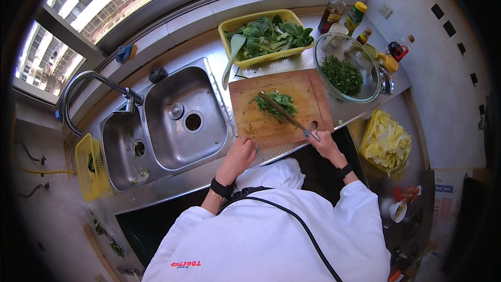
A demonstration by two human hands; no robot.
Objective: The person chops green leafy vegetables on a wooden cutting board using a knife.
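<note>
My right hand (324,145) grips the handle of a kitchen knife (283,112) near the front right corner of a wooden cutting board (254,127). The blade lies over a small heap of chopped leafy greens (285,101) on the board. Close to the board's front left corner is my left hand (242,150), its fingers curled; whether they hold anything is hard to tell. A glass bowl (330,88) with finely chopped greens (341,75) stands at the board's back right. Behind the board, a yellow plastic basket (256,62) holds whole leafy greens (270,33), with a pale green spatula (235,53) leaning on it.
A double steel sink (182,156) with a curved faucet (84,74) lies left. Several bottles (332,12) stand back right. Cut cabbage (387,143) fills a yellow basket at right, above a small white bowl (398,212). Another yellow basket (88,168) sits beside the small basin.
</note>
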